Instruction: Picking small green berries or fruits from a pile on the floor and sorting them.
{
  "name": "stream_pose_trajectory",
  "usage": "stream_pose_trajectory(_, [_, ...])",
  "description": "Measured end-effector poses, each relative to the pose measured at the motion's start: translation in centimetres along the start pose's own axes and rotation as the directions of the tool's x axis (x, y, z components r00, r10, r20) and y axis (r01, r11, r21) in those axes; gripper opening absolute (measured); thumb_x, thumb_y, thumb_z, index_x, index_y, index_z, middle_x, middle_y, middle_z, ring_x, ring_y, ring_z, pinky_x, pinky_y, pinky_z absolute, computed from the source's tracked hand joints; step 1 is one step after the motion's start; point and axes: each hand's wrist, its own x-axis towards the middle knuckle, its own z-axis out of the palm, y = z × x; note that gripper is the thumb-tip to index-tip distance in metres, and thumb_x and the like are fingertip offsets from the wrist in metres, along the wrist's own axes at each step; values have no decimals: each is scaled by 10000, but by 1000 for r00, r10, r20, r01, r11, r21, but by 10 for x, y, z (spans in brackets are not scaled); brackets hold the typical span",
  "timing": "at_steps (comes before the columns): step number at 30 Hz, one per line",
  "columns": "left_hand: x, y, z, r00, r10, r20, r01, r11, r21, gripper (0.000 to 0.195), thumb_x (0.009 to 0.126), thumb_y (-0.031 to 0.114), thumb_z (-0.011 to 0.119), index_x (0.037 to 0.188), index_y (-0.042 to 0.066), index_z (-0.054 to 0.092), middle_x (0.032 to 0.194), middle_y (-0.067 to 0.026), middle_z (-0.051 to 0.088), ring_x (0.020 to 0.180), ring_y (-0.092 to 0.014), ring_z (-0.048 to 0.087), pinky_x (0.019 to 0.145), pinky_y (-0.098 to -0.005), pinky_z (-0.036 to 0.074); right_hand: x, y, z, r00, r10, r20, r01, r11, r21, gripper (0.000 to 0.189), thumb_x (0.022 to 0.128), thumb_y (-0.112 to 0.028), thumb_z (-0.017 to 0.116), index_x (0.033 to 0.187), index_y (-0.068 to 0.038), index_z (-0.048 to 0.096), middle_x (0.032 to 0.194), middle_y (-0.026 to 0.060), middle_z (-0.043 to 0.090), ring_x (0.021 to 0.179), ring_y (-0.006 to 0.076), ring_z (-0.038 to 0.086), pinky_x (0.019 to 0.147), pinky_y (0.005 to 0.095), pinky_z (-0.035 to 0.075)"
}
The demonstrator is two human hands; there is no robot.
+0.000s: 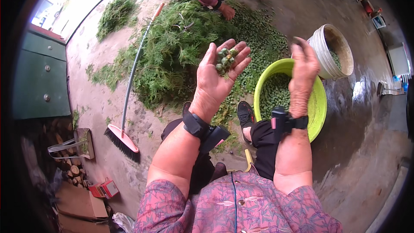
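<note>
My left hand point(220, 68) is palm up over the heap, its fingers curled a little around a small handful of green seed cones point(224, 61). To its right, my right hand point(304, 68) is raised above a lime-green plastic tub point(315, 116); its fingertips are blurred, so I cannot tell whether they hold anything. Green cones point(275, 94) lie in the tub. Beyond my left hand, cut conifer branches point(171, 45) are piled on the floor, with many loose cones point(258, 38) spread along their right side. Both wrists wear black strapped devices.
A white plastic bucket point(326, 51) with some cones tilts behind the tub. A broom point(129, 81) lies left of the branches. Another person's hand point(227, 11) reaches to the heap at the top. At left are a green cabinet point(42, 81), a dustpan point(85, 144), firewood point(75, 170) and cardboard point(81, 200).
</note>
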Motion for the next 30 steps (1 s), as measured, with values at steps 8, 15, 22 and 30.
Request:
stream_pose_trajectory(8, [4,-10,-8,992,-32,-124,42,996,79,382,977,329,355,1132,39,550,1048,-113,579,901,-230,615,731,-358,575,-35,-10,46,813,-86,576,160,984,-78,273,796,-90,637,1066,-54,638,1218,159,526,1006,236,586,881,316,456])
stream_pose_trajectory(15, [5,-13,13,990,-39,-134,43,999,27,419,983,327,338,1131,-14,531,1081,-139,556,973,-251,587,851,-390,536,-32,-8,47,932,-96,349,-1,963,268,142,831,-37,608,956,29,619,1034,76,577,800,120,590,696,247,489])
stream_pose_trajectory(22, [8,-6,-23,999,-28,-16,30,996,81,410,983,324,353,1148,-19,508,1086,-131,561,950,-246,582,840,-366,520,-40,-12,54,785,120,608,-224,970,97,264,817,-34,626,1073,19,588,927,47,580,705,71,529,590,188,429])
stream_pose_trajectory(30, [11,-9,-18,995,-3,-95,4,1000,8,414,970,304,395,1150,-51,508,1109,-165,564,1031,-287,547,950,-403,431,-44,-4,62,749,-92,656,191,978,-81,410,657,-98,744,1046,-42,626,990,102,571,903,220,594,790,314,483])
